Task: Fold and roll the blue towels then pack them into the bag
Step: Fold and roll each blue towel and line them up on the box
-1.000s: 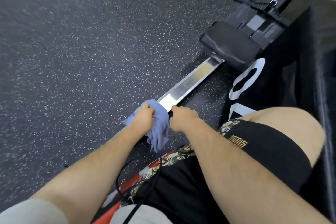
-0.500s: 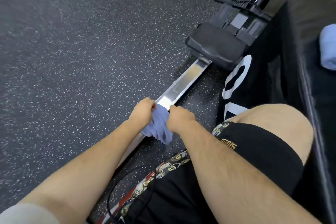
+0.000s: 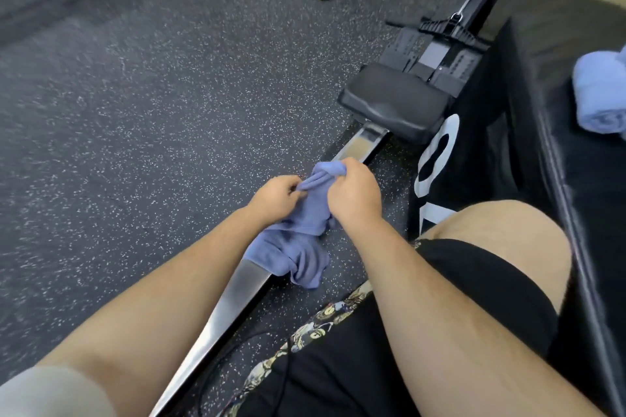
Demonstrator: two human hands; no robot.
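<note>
hands: our left hand (image 3: pixel 276 198) and right hand (image 3: pixel 354 198) both gripping the crumpled blue towel (image 3: pixel 298 247) | where: over the rower's metal rail (image 3: pixel 233 294)

Left of the metal rail (image 3: pixel 233 301) the floor (image 3: pixel 135 145) lies open; right of it stands the black bag (image 3: pixel 474 159); a seat (image 3: pixel 393 101) blocks its far end.
</note>
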